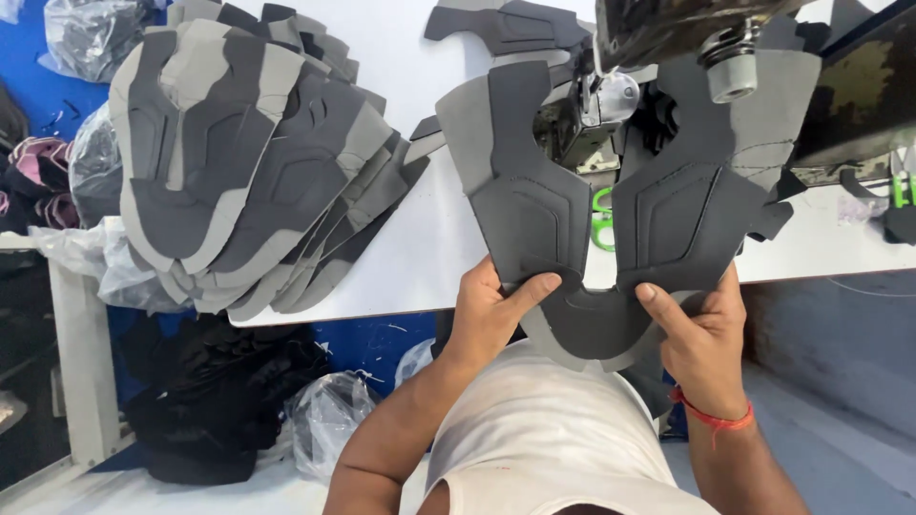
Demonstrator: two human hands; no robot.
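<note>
While both hands, left hand [489, 310] and right hand [701, 324], grip closed on the U-shaped grey shoe upper [592, 215] held before the sewing machine [596, 105], many stacked uppers [258, 162] lie left on the white bench [420, 257].

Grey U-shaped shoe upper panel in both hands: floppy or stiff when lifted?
The grey U-shaped shoe upper panel is probably semi-flexible: held only at its base by left hand and right hand, its wings stay up. Thin, so likely light.

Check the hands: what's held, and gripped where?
Both hands hold one grey U-shaped shoe upper piece. Left hand and right hand pinch its curved bottom edge, thumbs on top, one at each side of the bend.
</note>
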